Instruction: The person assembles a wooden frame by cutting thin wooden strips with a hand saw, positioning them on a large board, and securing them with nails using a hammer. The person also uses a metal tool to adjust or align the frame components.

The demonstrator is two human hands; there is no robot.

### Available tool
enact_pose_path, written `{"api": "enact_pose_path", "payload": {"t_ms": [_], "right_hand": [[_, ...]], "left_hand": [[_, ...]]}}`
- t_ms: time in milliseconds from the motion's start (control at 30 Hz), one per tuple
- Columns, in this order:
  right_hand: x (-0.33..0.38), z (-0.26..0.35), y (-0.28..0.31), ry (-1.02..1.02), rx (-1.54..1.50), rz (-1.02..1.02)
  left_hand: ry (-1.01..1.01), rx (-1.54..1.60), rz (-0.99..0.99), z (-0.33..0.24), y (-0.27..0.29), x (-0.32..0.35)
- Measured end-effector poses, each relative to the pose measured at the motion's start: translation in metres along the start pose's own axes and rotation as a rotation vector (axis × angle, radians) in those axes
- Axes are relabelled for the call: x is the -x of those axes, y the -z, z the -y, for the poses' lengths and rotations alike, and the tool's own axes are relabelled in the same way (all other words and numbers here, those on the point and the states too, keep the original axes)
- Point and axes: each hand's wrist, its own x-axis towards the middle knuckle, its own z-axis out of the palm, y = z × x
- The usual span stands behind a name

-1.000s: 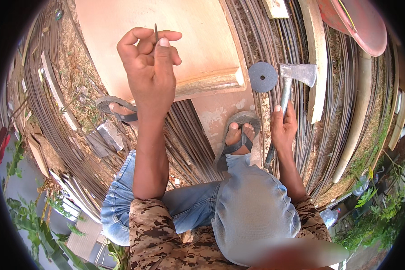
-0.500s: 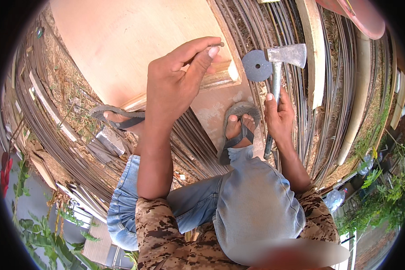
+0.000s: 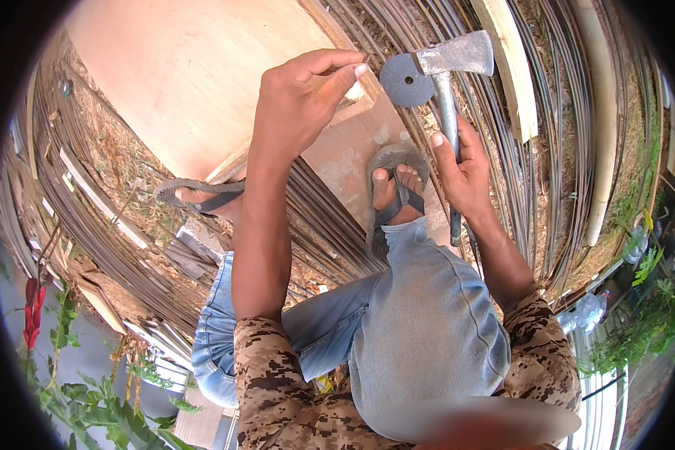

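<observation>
My left hand [image 3: 296, 101] is raised over the near right corner of a plywood panel [image 3: 180, 82] edged with wooden strips. Thumb and forefinger pinch a small brown nail [image 3: 366, 58], of which only a bit shows. In my right hand [image 3: 465, 169] is a hatchet [image 3: 457, 54], gripped by its grey metal handle, its head up and the blade pointing right. Left of the hatchet head, partly overlapped by it, is a dark round cutting disc [image 3: 406, 79] with a centre hole.
My sandalled right foot [image 3: 399, 187] rests on a flat board [image 3: 345, 161] below the panel. Bundles of long thin rods [image 3: 337, 225] cover the ground. A pale timber [image 3: 511, 75] and a round pole [image 3: 601, 127] lie at right; a plastic bottle [image 3: 589, 311] is farther back.
The whole view has shifted, so the panel, disc and hatchet sit higher. Relative to the panel, my left hand has moved slightly right and nearer its corner. Both grips are unchanged.
</observation>
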Motion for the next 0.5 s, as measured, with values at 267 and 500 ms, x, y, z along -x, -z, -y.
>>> {"api": "enact_pose_path", "payload": {"t_ms": [267,500], "right_hand": [[0.011,0.029,0.007,0.015,0.06,0.094],[0.01,0.047,0.009,-0.009,-0.088,0.17]], "left_hand": [[0.132,-0.044,0.036,0.004,-0.002,-0.004],[0.121,-0.065,0.047,0.002,0.002,-0.005]]}}
